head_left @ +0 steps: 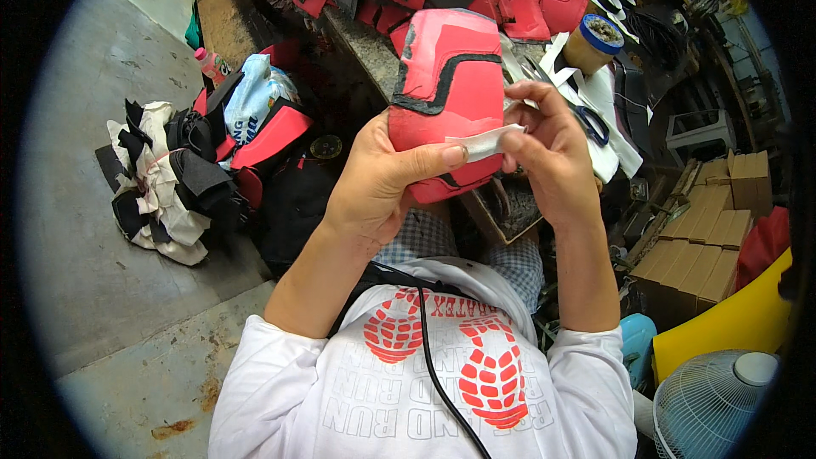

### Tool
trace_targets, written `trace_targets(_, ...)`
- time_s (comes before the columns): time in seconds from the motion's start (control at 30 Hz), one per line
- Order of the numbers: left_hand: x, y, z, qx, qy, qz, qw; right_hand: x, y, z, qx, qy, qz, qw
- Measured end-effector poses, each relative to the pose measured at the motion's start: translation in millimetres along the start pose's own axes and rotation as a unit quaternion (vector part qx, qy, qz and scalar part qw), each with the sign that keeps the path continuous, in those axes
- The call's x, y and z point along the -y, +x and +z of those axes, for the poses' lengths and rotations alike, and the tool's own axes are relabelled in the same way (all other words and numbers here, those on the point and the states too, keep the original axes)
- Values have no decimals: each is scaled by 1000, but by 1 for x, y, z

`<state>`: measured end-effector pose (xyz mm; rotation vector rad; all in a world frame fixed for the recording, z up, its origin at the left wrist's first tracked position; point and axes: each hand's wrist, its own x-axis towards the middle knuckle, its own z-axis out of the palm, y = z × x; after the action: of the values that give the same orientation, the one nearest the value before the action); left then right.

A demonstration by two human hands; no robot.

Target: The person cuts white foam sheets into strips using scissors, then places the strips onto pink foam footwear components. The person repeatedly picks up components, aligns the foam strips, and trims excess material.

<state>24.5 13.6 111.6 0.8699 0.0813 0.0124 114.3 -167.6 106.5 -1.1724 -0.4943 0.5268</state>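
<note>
At the worktop's (365,51) near edge, left grip (374,174) clamps one red piece (467,102); right grip (552,155) pinches one white strip (483,144).

Left hand (370,174): fingers mostly hidden behind the red black-trimmed piece (467,102); its far face unseen. White fabric strip (483,144): one end partly covered by the thumb of the right hand (557,157). Beyond grip: pile of red cut pieces (531,0), cropped at top edge. Right of grip: contents of jar (586,55) too small to identify. Nearer the body, far right: fan (710,399), cropped below.
</note>
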Motion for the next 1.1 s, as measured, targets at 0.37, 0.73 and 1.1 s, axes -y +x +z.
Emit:
trace_targets(0.37,8,-2,0,25,62,-14,998,-8,-22,4,40,30,59,997)
trace_targets(0.73,26,29,-4,-5,485,152,861,-44,-15,-6,-108,-214,-49,970)
trace_targets(1.1,19,90,-57,-57,683,145,714,-18,-56,-72,-55,-728,-91,677)
